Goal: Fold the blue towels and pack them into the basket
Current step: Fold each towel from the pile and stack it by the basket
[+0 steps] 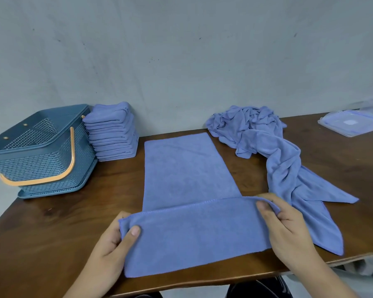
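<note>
Towel [181, 168] lies flat on the table [52, 222] as a long narrow strip running away from the person, with its near end doubled over toward the far end. Left hand [112, 244] grips the left corner of that flap, thumb on top and fingers under. Right hand [289, 231] pinches the right corner, fingers curled over the hem. The hem runs taut between the two hands. Cloth looks like thin microfibre: light, limp, no stiffness of its own, probably a bit clingy against itself and against the wood. It should sag wherever it goes unsupported, so the two hem corners are the sensible hold, kept level and lightly tensioned so the edge lands square. Once laid, a flat palm can smooth it. A loose towel [289, 179] trails from the heap [252, 127] down past the right hand; I cannot tell whether it touches the flap, but it could snag. Stack [113, 134] of folded towels stands just beside the basket [41, 151] at far left. The basket's inside is hard to read from here. Clear packets [351, 123] sit at the far right.
</note>
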`<move>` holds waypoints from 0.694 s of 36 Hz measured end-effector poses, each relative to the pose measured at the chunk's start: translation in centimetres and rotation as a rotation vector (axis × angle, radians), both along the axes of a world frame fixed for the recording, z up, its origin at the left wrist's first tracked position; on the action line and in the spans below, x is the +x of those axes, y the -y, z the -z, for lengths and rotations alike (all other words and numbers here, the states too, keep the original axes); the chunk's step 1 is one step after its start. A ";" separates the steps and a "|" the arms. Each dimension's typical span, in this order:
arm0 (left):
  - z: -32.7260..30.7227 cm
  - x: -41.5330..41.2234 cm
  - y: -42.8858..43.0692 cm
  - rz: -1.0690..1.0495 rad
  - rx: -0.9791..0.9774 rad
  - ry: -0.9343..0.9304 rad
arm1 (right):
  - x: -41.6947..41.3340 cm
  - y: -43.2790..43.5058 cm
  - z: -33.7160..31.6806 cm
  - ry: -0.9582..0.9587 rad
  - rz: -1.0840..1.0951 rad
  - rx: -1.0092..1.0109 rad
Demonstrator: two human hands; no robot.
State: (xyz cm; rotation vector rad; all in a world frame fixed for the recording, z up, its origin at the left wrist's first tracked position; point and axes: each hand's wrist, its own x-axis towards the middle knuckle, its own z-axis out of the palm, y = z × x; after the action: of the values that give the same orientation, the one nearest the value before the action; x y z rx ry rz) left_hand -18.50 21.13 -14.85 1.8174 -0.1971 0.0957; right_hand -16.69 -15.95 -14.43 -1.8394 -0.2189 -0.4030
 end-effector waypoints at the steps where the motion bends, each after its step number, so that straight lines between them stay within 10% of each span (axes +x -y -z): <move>1: -0.1 0.0 0.0 0.000 -0.035 -0.025 | 0.1 -0.1 -0.1 -0.018 -0.009 0.010; 15: -1.9 10.8 0.4 -0.240 0.118 0.073 | 12.0 -1.4 -1.5 -0.074 0.006 -0.054; 25: -2.5 23.2 2.0 -0.399 0.646 0.037 | 23.0 -4.5 -1.6 -0.085 0.213 -0.379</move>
State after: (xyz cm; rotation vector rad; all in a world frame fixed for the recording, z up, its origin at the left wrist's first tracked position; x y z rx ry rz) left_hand 4.71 19.17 -12.35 2.4822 0.1320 0.3821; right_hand 6.32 -11.47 -12.85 -2.2582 -0.0410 -0.4518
